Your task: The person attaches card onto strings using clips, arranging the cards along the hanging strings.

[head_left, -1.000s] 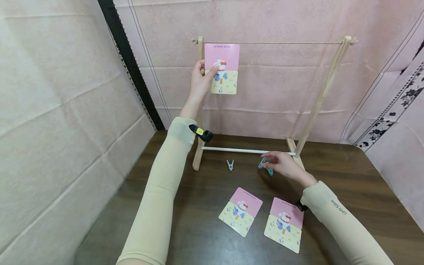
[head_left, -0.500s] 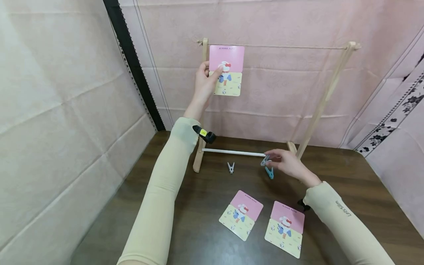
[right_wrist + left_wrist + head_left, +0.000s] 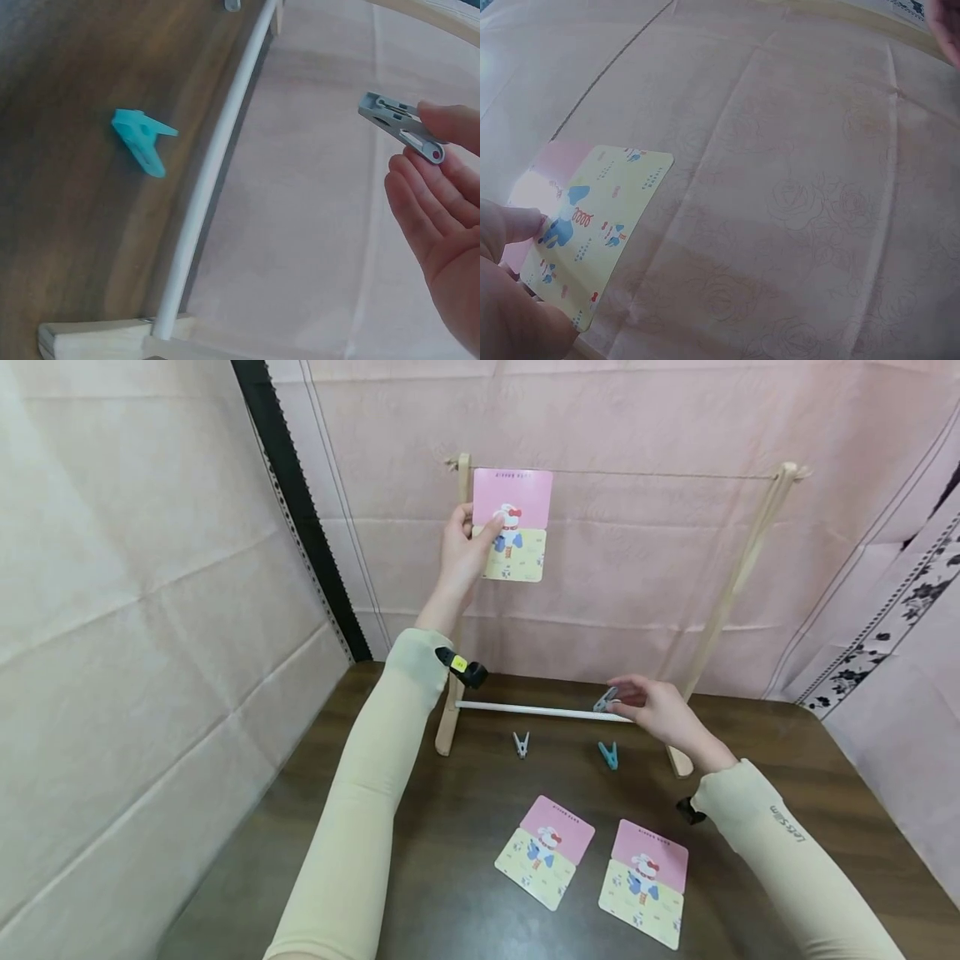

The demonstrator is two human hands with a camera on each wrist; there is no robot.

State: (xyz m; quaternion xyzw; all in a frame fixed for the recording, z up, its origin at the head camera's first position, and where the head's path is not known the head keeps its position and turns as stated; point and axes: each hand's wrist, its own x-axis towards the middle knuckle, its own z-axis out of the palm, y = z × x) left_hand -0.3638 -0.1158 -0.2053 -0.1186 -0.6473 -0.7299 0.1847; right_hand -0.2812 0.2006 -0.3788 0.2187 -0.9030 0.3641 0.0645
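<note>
The left hand (image 3: 463, 545) pinched a pink-and-yellow card (image 3: 517, 497) by its left side, thumb across the front and the other fingers behind it, so their gap was only the card's thickness. The right hand (image 3: 654, 708) held a grey clothespin (image 3: 401, 124) between the thumb and the fingers (image 3: 424, 187), in a narrow pinch, the pin slanting out past the tips. The held card stood upright at the left end of a thin cord (image 3: 660, 475), hiding part of it; whether they touched could not be told. The left post (image 3: 464, 485) rose just beside that hand. In the head view the right hand covered the right end of a white rod (image 3: 540, 710) and part of the right post (image 3: 738, 585). Nearer lay a turquoise clothespin (image 3: 608, 757), a pale clothespin (image 3: 521, 744) to its left, and two matching cards, one tilted (image 3: 545, 852), one further right (image 3: 643, 883), all on the dark worktop (image 3: 450, 860). The cord ran rightward from the card to the right post, pink cloth (image 3: 615, 568) behind it; pale cloth (image 3: 150, 610) bordered the worktop's left edge.
</note>
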